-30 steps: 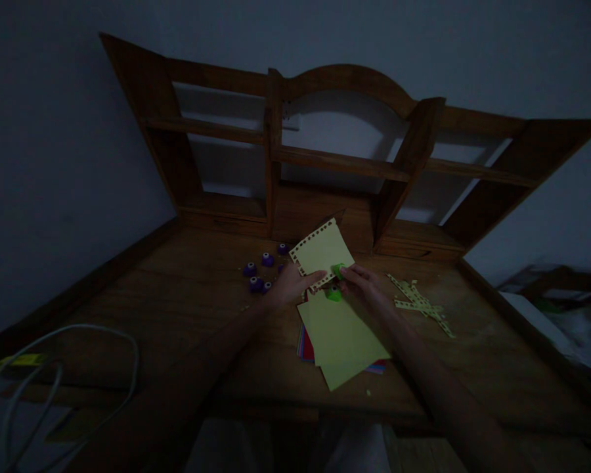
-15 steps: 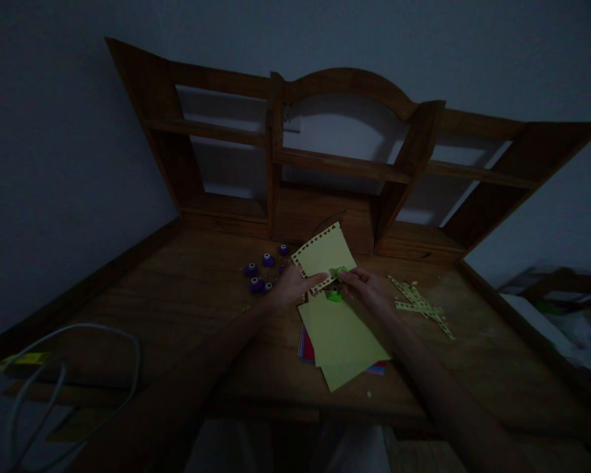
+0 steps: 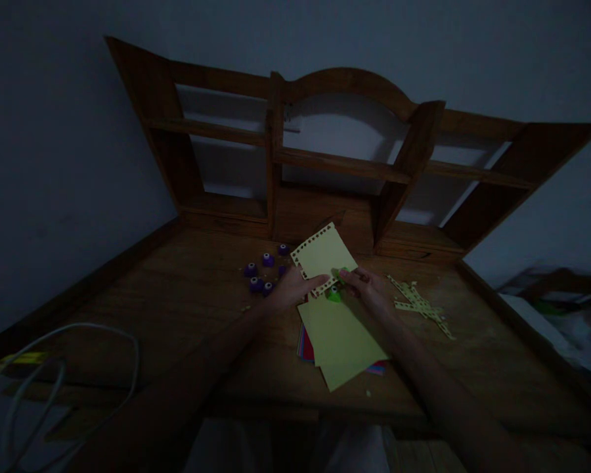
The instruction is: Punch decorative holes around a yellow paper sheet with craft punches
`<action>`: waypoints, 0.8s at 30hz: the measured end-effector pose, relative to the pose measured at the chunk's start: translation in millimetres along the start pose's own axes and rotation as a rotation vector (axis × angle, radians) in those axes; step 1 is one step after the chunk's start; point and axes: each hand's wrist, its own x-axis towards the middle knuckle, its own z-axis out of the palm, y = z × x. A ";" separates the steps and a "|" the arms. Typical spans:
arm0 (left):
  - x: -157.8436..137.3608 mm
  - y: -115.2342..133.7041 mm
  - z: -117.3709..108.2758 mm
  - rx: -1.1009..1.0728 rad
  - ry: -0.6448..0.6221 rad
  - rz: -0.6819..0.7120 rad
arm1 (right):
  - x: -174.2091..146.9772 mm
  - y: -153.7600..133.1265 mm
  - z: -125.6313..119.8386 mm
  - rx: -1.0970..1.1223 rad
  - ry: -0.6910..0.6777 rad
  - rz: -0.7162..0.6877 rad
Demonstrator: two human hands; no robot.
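A shelf (image 3: 342, 161) backs the wooden surface (image 3: 201, 289) by a dim wall (image 3: 349, 33); left hand (image 3: 293, 288) pinches paper (image 3: 325, 251), right hand (image 3: 371, 289) a green piece (image 3: 337, 271).

left hand (image 3: 292, 287): bare | right hand (image 3: 370, 289): bare | forearms (image 3: 236, 336): bare | legs (image 3: 352, 450): pale clothing, detail lost in shadow

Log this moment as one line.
left hand: holds yellow paper with punched edges | right hand: grips green punch at paper's edge | nearby: purple punches, paper strips

No text (nor any label or number) can be read.
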 end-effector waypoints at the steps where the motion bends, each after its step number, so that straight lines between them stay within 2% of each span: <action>1: -0.9 1.1 1.0 -0.026 0.003 -0.020 | 0.1 -0.4 0.5 0.004 0.004 0.004; 4: -3.7 5.8 4.2 -0.107 -0.001 -0.059 | 1.3 0.2 1.7 0.028 -0.001 0.026; 7: -6.3 9.5 6.4 -0.131 -0.038 -0.037 | 2.9 2.5 3.7 0.094 -0.022 0.050; 13: -8.9 6.8 5.7 0.020 -0.136 -0.032 | 1.5 5.6 11.3 0.270 -0.066 0.042; 18: -7.0 8.3 3.9 0.065 -0.121 -0.020 | 0.7 6.7 12.8 0.330 -0.119 0.014; 24: -6.2 10.4 3.3 0.037 -0.091 0.000 | 1.0 4.0 12.1 0.353 -0.121 0.038</action>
